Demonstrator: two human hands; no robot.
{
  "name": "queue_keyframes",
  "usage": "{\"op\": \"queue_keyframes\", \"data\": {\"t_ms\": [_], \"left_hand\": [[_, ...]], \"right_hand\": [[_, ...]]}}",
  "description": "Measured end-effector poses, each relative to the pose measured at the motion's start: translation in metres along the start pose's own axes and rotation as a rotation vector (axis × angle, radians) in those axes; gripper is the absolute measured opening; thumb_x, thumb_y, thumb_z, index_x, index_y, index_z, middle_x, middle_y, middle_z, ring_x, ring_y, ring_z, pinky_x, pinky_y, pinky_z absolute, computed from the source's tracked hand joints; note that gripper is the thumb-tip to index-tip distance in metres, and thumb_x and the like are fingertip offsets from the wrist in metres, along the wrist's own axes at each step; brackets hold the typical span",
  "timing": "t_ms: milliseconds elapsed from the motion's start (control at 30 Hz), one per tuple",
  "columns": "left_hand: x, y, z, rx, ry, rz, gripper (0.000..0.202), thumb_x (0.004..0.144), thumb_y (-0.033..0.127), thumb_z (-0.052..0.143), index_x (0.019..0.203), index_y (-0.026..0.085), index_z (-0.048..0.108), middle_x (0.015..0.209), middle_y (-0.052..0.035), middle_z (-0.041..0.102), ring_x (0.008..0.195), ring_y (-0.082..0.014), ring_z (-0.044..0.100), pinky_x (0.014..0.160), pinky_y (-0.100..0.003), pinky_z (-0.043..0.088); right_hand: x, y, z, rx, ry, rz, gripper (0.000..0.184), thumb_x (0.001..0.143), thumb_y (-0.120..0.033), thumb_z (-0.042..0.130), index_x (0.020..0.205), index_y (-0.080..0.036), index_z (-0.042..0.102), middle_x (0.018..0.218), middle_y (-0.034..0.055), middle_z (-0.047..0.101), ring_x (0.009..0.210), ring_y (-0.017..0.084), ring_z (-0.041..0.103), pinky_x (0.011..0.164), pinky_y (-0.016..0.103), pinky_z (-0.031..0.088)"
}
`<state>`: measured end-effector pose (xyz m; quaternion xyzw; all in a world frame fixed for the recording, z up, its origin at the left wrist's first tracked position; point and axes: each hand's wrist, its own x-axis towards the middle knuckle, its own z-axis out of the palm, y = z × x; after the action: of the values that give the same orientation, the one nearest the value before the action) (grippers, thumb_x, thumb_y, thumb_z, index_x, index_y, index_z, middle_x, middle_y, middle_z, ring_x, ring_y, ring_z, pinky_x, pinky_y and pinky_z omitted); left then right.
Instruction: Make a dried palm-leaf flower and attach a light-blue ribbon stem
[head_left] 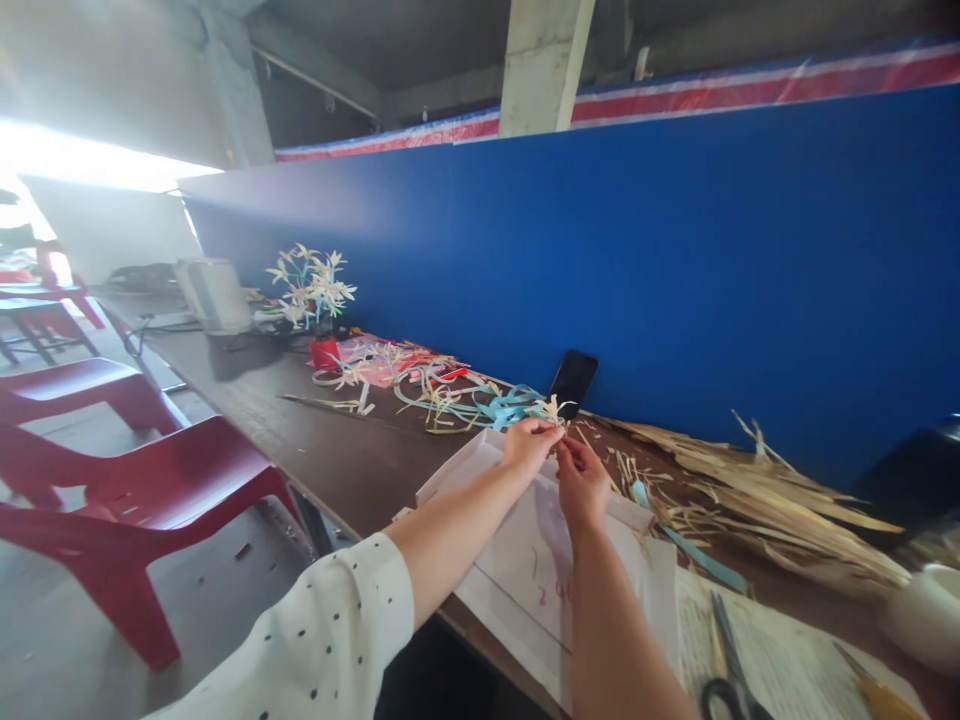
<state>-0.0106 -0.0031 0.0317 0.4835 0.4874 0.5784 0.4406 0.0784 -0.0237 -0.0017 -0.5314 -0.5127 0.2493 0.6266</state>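
Note:
A small pale handmade flower [551, 408] rises from between my fingertips. My left hand [529, 445] pinches it near its base, from the left. Close against it, my right hand [583, 482] is also closed at the base of the flower, where the fingers hide the stem. Both hands are above a white cardboard box lid [525, 530] with red handwriting. Behind the fingers a black phone [574, 378] leans on the blue partition. Light blue ribbon [510, 405] lies in loops to the left of the phone.
Dry husk strips [750, 480] lie along the right. Scissors [727, 660] rest on printed paper [795, 640] by a white cup [930, 615]. Further left stands a red pot [325, 353] of finished pale flowers [315, 285]. Red chairs [172, 470] line the table's left side.

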Motion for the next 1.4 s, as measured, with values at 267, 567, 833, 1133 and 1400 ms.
{"op": "queue_keyframes", "data": {"t_ms": [267,567,833,1133,1400], "left_hand": [[-0.001,0.000,-0.003,0.102,-0.080,0.106,0.021,0.068,0.030,0.067,0.083,0.016,0.070,0.080,-0.0039,0.068,0.064,-0.0099,0.057,0.055,-0.019,0.045],[-0.010,0.009,-0.007,0.016,-0.103,0.124,0.034,0.074,0.038,0.062,0.097,0.014,0.068,0.090,-0.0078,0.067,0.068,-0.0115,0.059,0.050,-0.017,0.044],[-0.002,0.013,-0.003,0.047,-0.071,0.124,0.031,0.071,0.043,0.061,0.081,0.014,0.068,0.065,-0.0012,0.061,0.050,-0.0072,0.048,0.047,-0.019,0.041],[0.002,0.012,-0.005,0.149,-0.035,0.184,0.025,0.070,0.040,0.061,0.071,0.015,0.066,0.058,0.0006,0.058,0.051,-0.0084,0.048,0.052,-0.021,0.039],[-0.003,0.019,-0.008,0.312,-0.019,0.264,0.025,0.074,0.038,0.058,0.067,0.015,0.066,0.055,0.0008,0.057,0.055,-0.0103,0.051,0.055,-0.022,0.037]], "right_hand": [[0.000,-0.001,-0.002,-0.035,0.039,0.012,0.043,0.070,-0.049,0.058,0.087,-0.012,0.070,0.061,0.0046,0.063,0.049,0.016,0.051,0.051,0.028,0.040],[0.001,0.002,-0.002,-0.015,0.090,-0.005,0.045,0.070,-0.048,0.058,0.091,-0.010,0.070,0.067,0.0070,0.065,0.054,0.016,0.053,0.052,0.027,0.041],[0.002,0.004,0.000,-0.044,0.096,-0.051,0.042,0.069,-0.048,0.059,0.087,-0.012,0.071,0.064,0.0064,0.064,0.055,0.017,0.053,0.055,0.029,0.042],[0.002,0.003,-0.001,-0.078,0.088,-0.084,0.038,0.070,-0.045,0.059,0.085,-0.013,0.072,0.073,0.0085,0.067,0.060,0.018,0.056,0.059,0.029,0.043],[0.001,0.000,-0.001,-0.084,0.077,-0.108,0.038,0.069,-0.045,0.058,0.082,-0.013,0.071,0.072,0.0085,0.066,0.059,0.017,0.055,0.059,0.029,0.042]]}}
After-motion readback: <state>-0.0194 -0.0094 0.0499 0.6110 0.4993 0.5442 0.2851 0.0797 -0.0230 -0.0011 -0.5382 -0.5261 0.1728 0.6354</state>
